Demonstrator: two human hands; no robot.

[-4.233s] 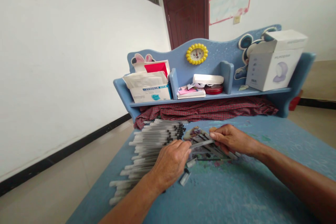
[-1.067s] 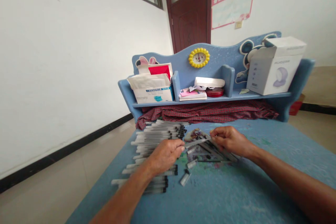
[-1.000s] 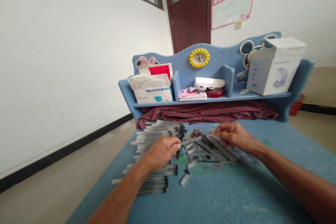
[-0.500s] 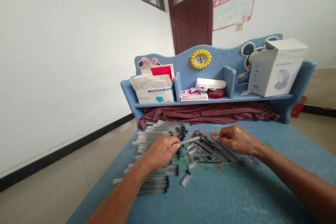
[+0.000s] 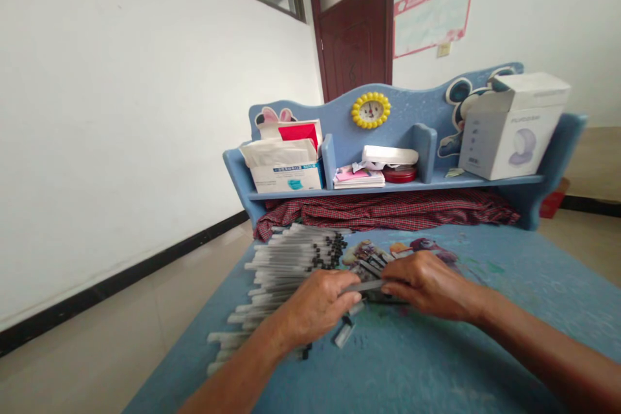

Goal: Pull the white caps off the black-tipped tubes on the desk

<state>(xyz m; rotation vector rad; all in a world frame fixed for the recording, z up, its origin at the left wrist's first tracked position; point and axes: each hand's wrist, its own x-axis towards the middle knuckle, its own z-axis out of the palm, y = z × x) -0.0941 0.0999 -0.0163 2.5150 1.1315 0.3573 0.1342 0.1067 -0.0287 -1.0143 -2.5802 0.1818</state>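
My left hand and my right hand meet over the blue desk, both pinched on one clear pen barrel held level between them. To the left lies a large pile of finished pens with black tips, side by side. Under my right hand are several loose pen parts on a picture printed on the desk. A small clear cap lies just below my left hand.
A blue shelf at the desk's back carries a box of masks, booklets, a red tin and a white carton. Checked cloth lies under it. A yellow clock is on the backboard.
My right hand left the loose parts and came toward me to meet the left hand. Both now grip the same barrel, nearer the front of the desk than half a second ago.
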